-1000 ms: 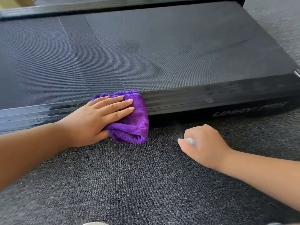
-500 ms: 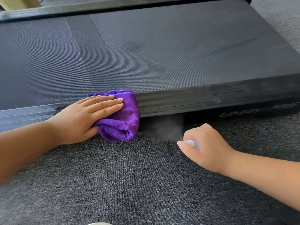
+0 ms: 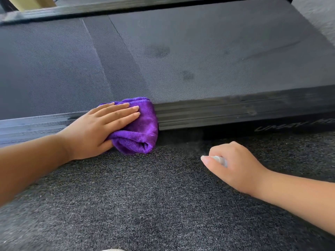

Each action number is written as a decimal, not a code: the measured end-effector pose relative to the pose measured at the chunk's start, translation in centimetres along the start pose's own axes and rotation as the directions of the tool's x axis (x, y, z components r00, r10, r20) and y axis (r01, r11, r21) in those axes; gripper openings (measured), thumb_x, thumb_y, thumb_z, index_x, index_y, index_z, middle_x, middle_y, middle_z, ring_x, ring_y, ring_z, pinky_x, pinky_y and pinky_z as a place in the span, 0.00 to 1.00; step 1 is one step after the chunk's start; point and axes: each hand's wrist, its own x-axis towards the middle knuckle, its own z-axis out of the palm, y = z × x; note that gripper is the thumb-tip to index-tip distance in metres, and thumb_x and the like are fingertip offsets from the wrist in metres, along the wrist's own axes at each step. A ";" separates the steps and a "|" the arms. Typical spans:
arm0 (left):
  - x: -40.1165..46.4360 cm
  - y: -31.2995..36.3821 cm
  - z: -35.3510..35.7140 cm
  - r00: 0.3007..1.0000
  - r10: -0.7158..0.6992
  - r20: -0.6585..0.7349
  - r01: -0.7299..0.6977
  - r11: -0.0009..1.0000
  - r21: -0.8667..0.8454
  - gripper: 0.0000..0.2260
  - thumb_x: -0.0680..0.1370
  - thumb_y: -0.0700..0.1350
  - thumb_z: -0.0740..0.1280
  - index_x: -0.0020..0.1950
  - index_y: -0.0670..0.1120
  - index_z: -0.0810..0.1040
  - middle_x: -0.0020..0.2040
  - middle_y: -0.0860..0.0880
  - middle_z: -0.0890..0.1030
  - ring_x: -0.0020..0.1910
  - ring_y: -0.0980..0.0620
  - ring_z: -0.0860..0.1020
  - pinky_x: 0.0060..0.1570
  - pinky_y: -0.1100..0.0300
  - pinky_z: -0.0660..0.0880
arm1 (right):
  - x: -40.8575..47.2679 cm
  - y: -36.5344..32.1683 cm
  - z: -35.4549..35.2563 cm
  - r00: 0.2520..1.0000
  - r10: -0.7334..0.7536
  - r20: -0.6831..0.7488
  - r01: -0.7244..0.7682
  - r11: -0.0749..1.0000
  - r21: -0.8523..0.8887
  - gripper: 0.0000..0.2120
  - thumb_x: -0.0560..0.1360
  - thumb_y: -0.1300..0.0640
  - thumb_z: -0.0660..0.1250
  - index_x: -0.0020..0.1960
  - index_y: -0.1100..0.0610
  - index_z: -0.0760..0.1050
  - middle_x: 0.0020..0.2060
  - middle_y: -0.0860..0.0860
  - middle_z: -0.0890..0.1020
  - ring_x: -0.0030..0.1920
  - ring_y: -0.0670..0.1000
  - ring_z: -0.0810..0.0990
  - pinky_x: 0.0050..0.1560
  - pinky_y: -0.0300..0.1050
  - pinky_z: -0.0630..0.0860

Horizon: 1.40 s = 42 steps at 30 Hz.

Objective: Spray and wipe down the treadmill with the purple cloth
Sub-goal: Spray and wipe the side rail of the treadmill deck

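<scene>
The black treadmill [image 3: 181,51] lies flat across the upper half of the view, its ribbed side rail [image 3: 235,111] facing me. A folded purple cloth [image 3: 143,131] sits against that rail at centre left. My left hand [image 3: 97,131] presses flat on the cloth with straight fingers. To the right, above the carpet, my right hand [image 3: 233,165] grips a small clear spray bottle [image 3: 219,159], mostly hidden in the fist, nozzle pointing toward the rail. A faint mist hangs between the bottle and the rail.
Dark grey carpet [image 3: 154,205] covers the floor in front of the treadmill. Damp dark spots [image 3: 159,51] mark the belt. Grey lettering [image 3: 293,125] shows on the treadmill's side at right. A tan object [image 3: 30,3] stands at the top left.
My left hand slid the cloth left along the rail, then slightly back right. A burst of mist appeared at the bottle and has thinned. My right hand stayed in place.
</scene>
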 end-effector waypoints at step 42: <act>17.8 15.2 8.6 0.829 0.423 0.365 -0.499 0.269 0.824 0.33 0.80 0.46 0.49 0.82 0.33 0.44 0.82 0.33 0.40 0.82 0.38 0.40 0.81 0.43 0.39 | -5.7 2.5 -5.6 0.802 0.592 0.087 -0.530 0.636 0.560 0.30 0.75 0.33 0.62 0.30 0.58 0.76 0.30 0.61 0.80 0.31 0.52 0.79 0.44 0.52 0.76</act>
